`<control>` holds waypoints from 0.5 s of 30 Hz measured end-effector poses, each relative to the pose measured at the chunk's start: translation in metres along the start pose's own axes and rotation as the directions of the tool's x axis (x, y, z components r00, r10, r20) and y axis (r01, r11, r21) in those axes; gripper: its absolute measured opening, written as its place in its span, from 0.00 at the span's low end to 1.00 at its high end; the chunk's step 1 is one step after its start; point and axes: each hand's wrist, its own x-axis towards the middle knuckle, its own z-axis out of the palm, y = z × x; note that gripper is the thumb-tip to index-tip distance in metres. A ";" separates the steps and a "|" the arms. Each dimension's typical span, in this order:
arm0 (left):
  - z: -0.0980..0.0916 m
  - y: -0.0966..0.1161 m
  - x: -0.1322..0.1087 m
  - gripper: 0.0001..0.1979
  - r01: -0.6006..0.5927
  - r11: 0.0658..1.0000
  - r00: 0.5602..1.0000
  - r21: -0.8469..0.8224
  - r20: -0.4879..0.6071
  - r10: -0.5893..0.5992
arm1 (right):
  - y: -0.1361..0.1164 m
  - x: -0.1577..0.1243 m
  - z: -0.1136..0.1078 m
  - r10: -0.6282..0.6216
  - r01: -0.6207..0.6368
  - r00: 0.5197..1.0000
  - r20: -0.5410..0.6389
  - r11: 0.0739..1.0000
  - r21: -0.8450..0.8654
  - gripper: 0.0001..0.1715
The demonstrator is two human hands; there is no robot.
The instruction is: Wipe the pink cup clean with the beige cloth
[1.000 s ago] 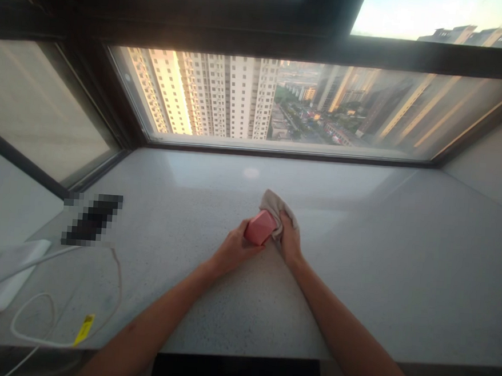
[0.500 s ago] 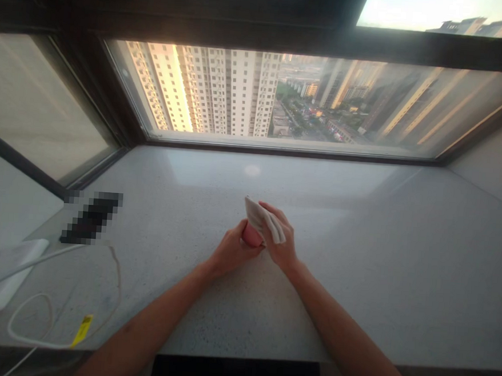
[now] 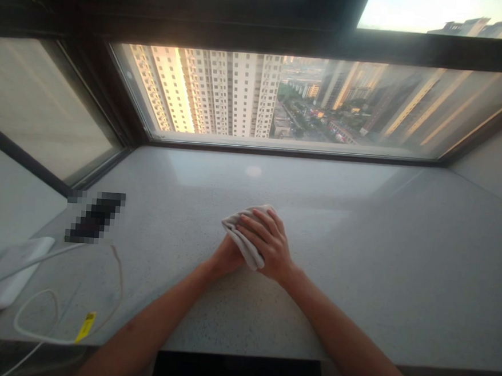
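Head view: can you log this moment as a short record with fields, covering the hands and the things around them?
Surface: pale speckled stone window sill
Right hand: on top of a pale grey cloth, fingers closed over it
Left hand: partly under the cloth, grip hidden
Far left: flat white power bank, white cable with a yellow tag
Behind: window, tower blocks outside

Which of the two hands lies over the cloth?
The right hand, its fingers spread across the grey cloth; the left hand sits beneath the cloth, mostly covered by it.
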 end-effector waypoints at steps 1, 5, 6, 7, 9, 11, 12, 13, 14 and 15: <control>0.001 -0.001 0.000 0.18 0.005 1.000 1.000 0.007 0.000 -0.005 | 0.002 0.000 0.000 -0.016 0.016 1.000 -0.008 1.000 -0.017 0.31; -0.001 -0.001 -0.005 0.20 0.030 0.999 0.999 0.019 -0.026 -0.029 | 0.014 0.001 0.007 0.162 -0.148 0.973 -0.166 0.985 0.091 0.25; -0.001 0.001 -0.006 0.21 0.034 0.999 0.999 0.021 -0.032 -0.033 | 0.016 0.001 0.009 0.242 -0.213 0.949 -0.201 0.964 0.157 0.23; -0.002 0.002 -0.007 0.22 0.035 0.999 0.999 0.026 -0.038 -0.034 | 0.018 0.001 0.012 0.339 -0.287 0.914 -0.224 0.929 0.235 0.21; -0.003 0.006 -0.008 0.24 0.025 0.999 0.999 0.043 -0.041 -0.024 | 0.022 0.000 0.018 0.577 -0.454 0.782 -0.235 0.787 0.419 0.21; -0.003 0.008 -0.008 0.28 0.005 0.999 0.999 0.054 -0.043 -0.003 | 0.029 -0.002 0.023 0.792 -0.557 0.582 -0.183 0.552 0.621 0.23; -0.003 0.008 -0.008 0.29 -0.005 0.998 0.999 0.055 -0.039 0.007 | 0.033 -0.003 0.025 0.860 -0.559 0.494 -0.131 0.430 0.709 0.23; -0.003 0.008 -0.008 0.29 -0.016 0.998 0.999 0.054 -0.034 0.018 | 0.038 -0.004 0.026 0.898 -0.541 0.435 -0.066 0.319 0.778 0.23; -0.003 0.007 -0.008 0.29 -0.028 0.998 0.999 0.050 -0.027 0.029 | 0.043 -0.005 0.027 0.913 -0.517 0.407 0.005 0.226 0.826 0.23; -0.003 0.007 -0.007 0.29 -0.039 0.998 0.999 0.046 -0.021 0.040 | 0.048 -0.005 0.026 0.917 -0.500 0.393 0.068 0.151 0.853 0.24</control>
